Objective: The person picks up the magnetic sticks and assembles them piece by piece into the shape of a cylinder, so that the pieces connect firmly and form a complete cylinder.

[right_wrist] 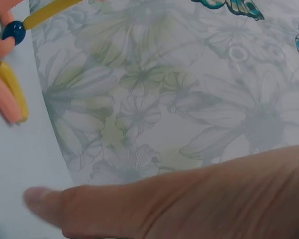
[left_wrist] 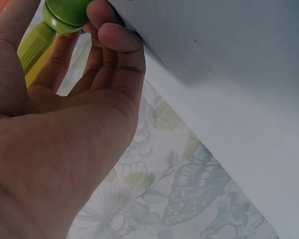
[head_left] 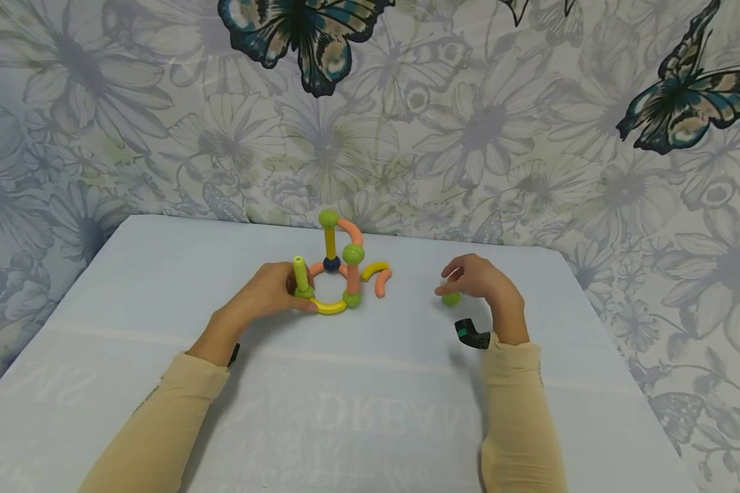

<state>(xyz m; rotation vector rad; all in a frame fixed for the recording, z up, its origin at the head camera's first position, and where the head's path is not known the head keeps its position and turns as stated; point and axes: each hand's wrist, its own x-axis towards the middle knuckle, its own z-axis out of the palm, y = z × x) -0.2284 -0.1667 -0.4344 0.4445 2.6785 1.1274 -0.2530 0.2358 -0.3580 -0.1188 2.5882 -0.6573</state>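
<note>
A toy frame of sticks and balls [head_left: 353, 277] stands on the table, with green balls, a dark blue ball [head_left: 331, 264], and yellow and salmon rods. My left hand [head_left: 271, 291] holds its near-left corner, fingers curled around the green corner ball [left_wrist: 67, 12]. From that ball rises a light green stick [head_left: 300, 272]. Over on the right, my right hand [head_left: 477, 279] hovers at a loose green ball [head_left: 451, 299], partly covering it. Its fingers are slightly bent and spread; whether they touch the ball is hard to see. The right wrist view does not show this ball clearly.
A loose yellow curved rod [head_left: 375, 270] and a loose salmon curved rod [head_left: 383, 282] lie just right of the frame. The white-covered table [head_left: 345, 383] meets a flower-patterned wall [head_left: 469, 157] at its back edge. A black wrist camera [head_left: 471, 334] sits beside the right wrist.
</note>
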